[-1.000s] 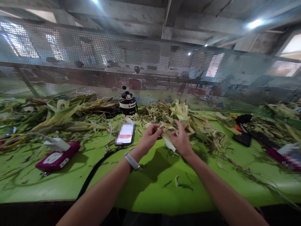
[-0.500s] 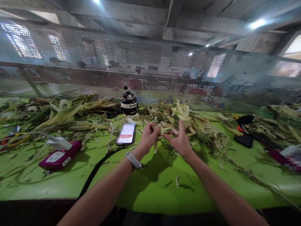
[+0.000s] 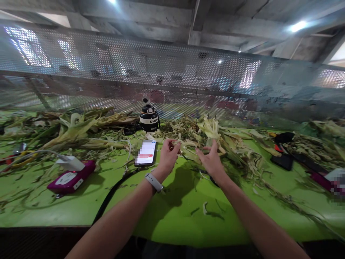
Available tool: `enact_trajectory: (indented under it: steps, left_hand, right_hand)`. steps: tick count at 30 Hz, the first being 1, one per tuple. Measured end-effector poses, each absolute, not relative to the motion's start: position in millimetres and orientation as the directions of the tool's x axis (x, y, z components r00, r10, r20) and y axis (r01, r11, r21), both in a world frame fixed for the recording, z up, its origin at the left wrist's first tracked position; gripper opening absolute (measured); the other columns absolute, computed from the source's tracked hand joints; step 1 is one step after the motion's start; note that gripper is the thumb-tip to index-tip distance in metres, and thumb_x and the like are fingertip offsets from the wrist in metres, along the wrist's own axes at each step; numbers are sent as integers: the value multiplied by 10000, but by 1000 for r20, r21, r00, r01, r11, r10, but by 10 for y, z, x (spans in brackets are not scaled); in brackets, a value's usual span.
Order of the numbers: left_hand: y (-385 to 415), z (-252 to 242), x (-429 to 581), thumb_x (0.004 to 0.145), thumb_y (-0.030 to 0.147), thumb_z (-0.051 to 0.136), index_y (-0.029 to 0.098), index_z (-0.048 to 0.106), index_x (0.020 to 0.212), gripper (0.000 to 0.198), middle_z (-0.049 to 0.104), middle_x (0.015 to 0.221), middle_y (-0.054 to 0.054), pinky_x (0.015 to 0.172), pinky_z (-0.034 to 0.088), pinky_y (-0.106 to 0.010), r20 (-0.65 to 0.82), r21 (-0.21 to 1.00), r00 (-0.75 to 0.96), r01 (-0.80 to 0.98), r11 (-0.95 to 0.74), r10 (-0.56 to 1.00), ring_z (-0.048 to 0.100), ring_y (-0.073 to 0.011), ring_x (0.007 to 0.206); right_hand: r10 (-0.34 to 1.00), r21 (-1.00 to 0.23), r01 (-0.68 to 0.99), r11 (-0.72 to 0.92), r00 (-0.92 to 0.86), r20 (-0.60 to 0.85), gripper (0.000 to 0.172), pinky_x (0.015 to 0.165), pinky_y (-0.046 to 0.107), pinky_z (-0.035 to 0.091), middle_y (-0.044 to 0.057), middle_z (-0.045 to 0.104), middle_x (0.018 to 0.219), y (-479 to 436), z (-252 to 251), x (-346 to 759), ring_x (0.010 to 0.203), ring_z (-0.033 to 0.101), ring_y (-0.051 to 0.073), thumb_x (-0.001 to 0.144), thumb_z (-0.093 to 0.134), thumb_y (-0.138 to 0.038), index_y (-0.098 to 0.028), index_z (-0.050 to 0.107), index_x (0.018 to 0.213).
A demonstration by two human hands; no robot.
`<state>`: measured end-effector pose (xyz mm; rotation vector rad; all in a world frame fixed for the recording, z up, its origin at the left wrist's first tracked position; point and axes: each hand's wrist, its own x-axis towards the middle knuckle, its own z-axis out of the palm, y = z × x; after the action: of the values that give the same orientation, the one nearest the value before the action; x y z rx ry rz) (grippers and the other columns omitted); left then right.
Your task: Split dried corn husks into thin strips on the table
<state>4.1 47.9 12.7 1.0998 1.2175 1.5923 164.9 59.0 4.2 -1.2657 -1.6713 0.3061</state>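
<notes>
My left hand [image 3: 167, 154] is just to the right of the lit phone [image 3: 146, 153], its fingers curled and its thumb reaching toward the pale husk strips [image 3: 188, 144]. The gap at the fingertips is narrow, but I cannot tell whether a strip is pinched there. A light grey watch band [image 3: 154, 182] circles that wrist, nearer to me than the phone. My right hand [image 3: 211, 160] is farther right of the phone, index finger raised apart from the thumb; whether a strip sits between the thumb and the other fingers I cannot tell. The strips lie right of the phone, in the space between my two hands.

Beyond the phone stands a black bottle [image 3: 149, 122] with a white band. A heap of shredded husk [image 3: 178, 127] spreads beyond and right of the phone, and a larger pale husk bundle [image 3: 210, 129] lies farther right, behind my right hand. Left of the phone, a magenta box [image 3: 71, 178] carries a white plug [image 3: 70, 163], and whole leafy husks [image 3: 72, 135] lie beyond it. A black cable [image 3: 113, 190] curves from the phone's near end toward me over the green table [image 3: 167, 223].
</notes>
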Motion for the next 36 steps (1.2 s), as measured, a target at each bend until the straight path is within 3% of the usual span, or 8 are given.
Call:
enact_trajectory:
  steps: [5,8,12,20,24,27,32,36]
  left_hand:
    - [425,142,90,743,301,609,183,465,885,234,455,626,59,401,325,-157,172,978,-229,-77,-194,958,493,-70,514]
    - [396,125,132,724,317,627,186,465,873,257,451,603,71,403,326,-166,188,976,-182,-73,-204,965,474,-67,487]
    - [400,94,146,712,338,638,191,461,865,277,439,578,84,426,337,-178,212,973,-157,-63,-224,965,431,-59,457]
    - [465,67,74,723,309,620,179,472,802,212,463,589,67,487,357,-203,334,942,-113,67,-328,936,440,-74,493]
    - [482,111,27,708,313,634,167,526,801,204,481,580,54,507,350,-208,326,942,22,75,-326,945,453,-85,528]
    - [476,162,6,693,320,652,158,551,804,222,472,575,54,513,337,-204,311,948,110,34,-316,944,432,-79,535]
    - [408,237,-5,698,306,641,145,577,830,218,520,635,32,524,327,-198,254,967,282,-83,-240,925,435,-71,565]
    - [365,263,8,710,309,624,150,569,794,189,493,642,41,508,301,-194,189,979,279,-134,-156,941,418,-59,552]
  right_hand:
    - [897,-699,594,398,-94,431,431,493,256,426,35,607,760,460,104,1557,499,529,125,770,536,-469,-143,508,1051]
    - [865,-598,654,462,-184,467,346,545,261,432,24,614,746,458,73,1545,562,551,140,787,533,-456,-166,554,974]
    - [742,-418,644,641,-378,554,215,709,284,442,56,655,869,469,60,1565,807,596,180,864,473,-346,-190,611,918]
    - [660,-248,674,696,-465,590,228,676,274,433,53,587,781,418,154,1582,745,566,175,902,436,-305,-191,614,818]
    - [581,-170,666,726,-463,669,212,799,331,434,89,591,896,451,209,1620,892,552,212,890,459,-310,-187,598,788]
    - [556,-238,598,765,-428,713,185,867,346,414,99,601,991,508,230,1659,984,540,214,894,455,-292,-187,573,799]
    - [654,-420,553,719,-338,677,197,725,287,439,62,604,815,544,255,1693,791,573,184,888,458,-341,-181,550,818]
    - [712,-507,531,679,-308,631,232,679,267,425,44,585,763,504,272,1677,726,555,170,884,449,-370,-175,544,801]
